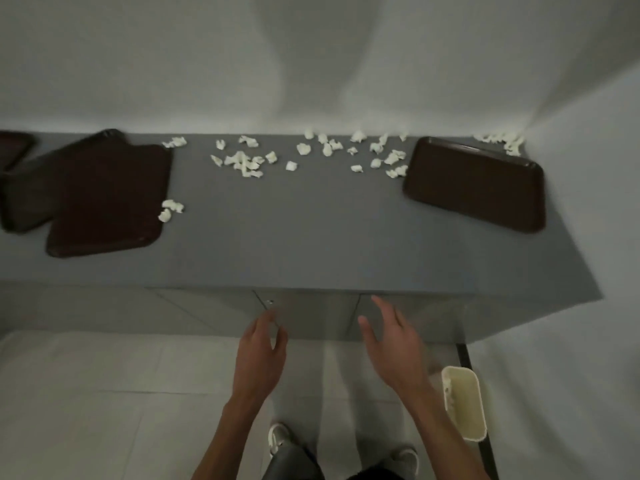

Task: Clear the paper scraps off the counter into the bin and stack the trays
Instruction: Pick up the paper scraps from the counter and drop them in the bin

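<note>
Scraps (242,161) strewn across counter (294,237), hands (261,355) empty

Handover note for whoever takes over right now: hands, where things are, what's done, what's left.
Left hand and right hand: both empty, fingers relaxed, low in front of the counter.
Paper scraps: strewn along the back of the counter, a couple beside the left trays, more in the back right corner.
Trays: the left trays overlap askew; the far-left tray is cut off by the frame; the right tray lies alone.
Bin: on the floor at the right.
Done: nothing visible.
Left: all scraps into the bin, trays stacked.
</note>
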`<state>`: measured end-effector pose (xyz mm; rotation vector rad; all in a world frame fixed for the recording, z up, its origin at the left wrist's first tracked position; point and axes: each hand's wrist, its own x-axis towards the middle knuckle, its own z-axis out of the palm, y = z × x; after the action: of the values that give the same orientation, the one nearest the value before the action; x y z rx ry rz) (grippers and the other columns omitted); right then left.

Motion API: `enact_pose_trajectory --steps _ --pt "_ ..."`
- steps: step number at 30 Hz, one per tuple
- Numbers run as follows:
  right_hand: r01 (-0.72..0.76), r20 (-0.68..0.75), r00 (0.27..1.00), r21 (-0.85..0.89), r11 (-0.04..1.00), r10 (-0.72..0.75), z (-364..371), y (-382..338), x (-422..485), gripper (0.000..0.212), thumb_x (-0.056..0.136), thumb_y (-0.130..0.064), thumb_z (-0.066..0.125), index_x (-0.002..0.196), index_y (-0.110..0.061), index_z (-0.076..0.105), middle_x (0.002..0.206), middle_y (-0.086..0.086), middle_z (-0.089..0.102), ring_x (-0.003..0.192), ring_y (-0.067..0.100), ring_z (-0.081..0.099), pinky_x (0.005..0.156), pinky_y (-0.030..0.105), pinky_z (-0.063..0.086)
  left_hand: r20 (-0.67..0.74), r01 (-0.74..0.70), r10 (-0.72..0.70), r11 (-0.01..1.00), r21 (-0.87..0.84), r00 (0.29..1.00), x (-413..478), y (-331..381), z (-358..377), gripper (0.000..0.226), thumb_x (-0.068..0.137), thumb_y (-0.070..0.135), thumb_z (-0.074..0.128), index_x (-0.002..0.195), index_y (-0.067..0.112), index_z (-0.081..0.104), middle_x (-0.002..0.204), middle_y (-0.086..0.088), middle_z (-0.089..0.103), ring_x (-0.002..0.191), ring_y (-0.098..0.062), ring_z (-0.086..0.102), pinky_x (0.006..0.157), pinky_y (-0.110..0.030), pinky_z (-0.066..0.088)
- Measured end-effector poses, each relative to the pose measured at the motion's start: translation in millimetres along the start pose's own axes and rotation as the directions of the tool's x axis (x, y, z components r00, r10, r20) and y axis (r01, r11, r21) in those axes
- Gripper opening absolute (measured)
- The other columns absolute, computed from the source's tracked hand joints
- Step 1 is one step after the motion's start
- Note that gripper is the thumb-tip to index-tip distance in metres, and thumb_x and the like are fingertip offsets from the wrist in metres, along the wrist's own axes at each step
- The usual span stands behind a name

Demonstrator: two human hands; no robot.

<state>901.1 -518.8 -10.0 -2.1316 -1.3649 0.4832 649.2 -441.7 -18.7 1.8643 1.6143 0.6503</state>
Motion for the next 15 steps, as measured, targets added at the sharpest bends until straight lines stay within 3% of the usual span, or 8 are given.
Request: enact_pose_trajectory --steps 3,8,15 --pt "0.019 0.015 1.0 0.058 0.998 -0.02 32 -54 6 0.057 0.101 -0.059 0.048 0.149 -0.028 0.048 0.143 0.0 0.061 0.131 0.02 0.056 0.111 0.036 0.046 -0.035 0.006 -0.006 1.0 0.014 0.999 10 -42 -52 0.027 0.099 0.028 0.062 0.125 0.021 0.063 0.123 0.005 0.069 0.113 -0.015 0.065 0.096 -0.033 0.053" --pt "0.045 0.081 0.995 0.072 0.996 -0.051 88 -125 24 0.052 0.102 -0.048 0.054 0.145 -0.02 0.053 0.143 0.003 0.061 0.132 0.02 0.056 0.114 0.028 0.04 -0.077 0.058 -0.053 0.997 0.058 0.996 26 -107 -116 0.023 0.098 0.025 0.064 0.121 0.023 0.067 0.116 0.006 0.071 0.104 -0.012 0.067 0.088 -0.033 0.056" --pt "0.157 0.169 0.972 0.065 0.985 -0.166 147 -199 68 0.037 0.101 -0.042 0.058 0.136 -0.03 0.058 0.137 -0.006 0.064 0.125 0.018 0.062 0.107 0.032 0.049 -0.113 0.124 -0.116 0.99 0.071 0.987 71 -169 -170 0.017 0.095 0.019 0.065 0.109 0.027 0.071 0.104 0.01 0.073 0.091 -0.006 0.068 0.079 -0.029 0.057"
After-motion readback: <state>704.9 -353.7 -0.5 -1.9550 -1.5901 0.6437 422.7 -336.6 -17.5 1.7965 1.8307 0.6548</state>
